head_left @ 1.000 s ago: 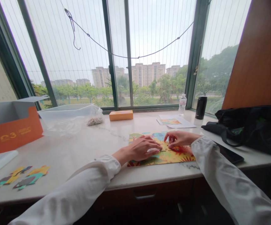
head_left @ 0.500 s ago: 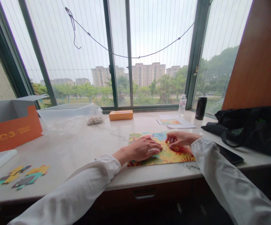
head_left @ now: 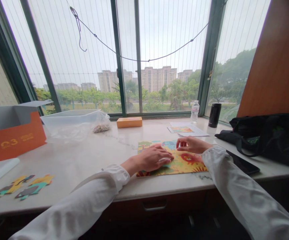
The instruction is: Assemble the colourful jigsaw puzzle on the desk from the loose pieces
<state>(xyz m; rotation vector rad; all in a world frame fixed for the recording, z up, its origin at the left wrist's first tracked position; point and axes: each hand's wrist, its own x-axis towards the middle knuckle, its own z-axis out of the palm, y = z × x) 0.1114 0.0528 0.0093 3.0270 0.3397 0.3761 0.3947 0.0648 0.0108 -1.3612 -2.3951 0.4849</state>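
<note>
Pale, grey-veined countertop (head_left: 97, 153) by a green-framed window (head_left: 164, 33), daylight: 1 bright jigsaw puzzle (head_left: 184, 166) lies flat near the front edge, just R of ctr., w/ 1 red lion (head_left: 189, 158) showing in its R half. Person's 2 bare hands work over it. L hand (head_left: 150, 158) rests palm down on the puzzle, fingers extended, gripping nothing visible. R hand (head_left: 194, 145) is at the upper R part, fingers bent; can't tell if the tips are together, apart or pinching a pc. 2 white sleeves (head_left: 84, 200) reach in from below.

Just beyond the puzzle: 1 colour picture sheet (head_left: 181, 129) on white paper (head_left: 198, 131). Near its R end, 1 dark flat device (head_left: 243, 162), partly behind the R sleeve; farther R, 1 black bag (head_left: 266, 133). Along the sill: 1 small orange box (head_left: 129, 122), 1 clear bottle (head_left: 194, 112) & 1 black cylinder (head_left: 214, 115), both upright. Well apart at L: 2 groups of puzzle pcs. (head_left: 36, 188), 1 lg. orange box (head_left: 14, 140), 1 clear tub (head_left: 69, 116) & 1 clear plastic bag (head_left: 102, 125) w/ small bits, too blurred to ID. Overhead, 1 knotted cord (head_left: 148, 60); outside, several bldgs. (head_left: 158, 79) behind trees (head_left: 89, 98).
</note>
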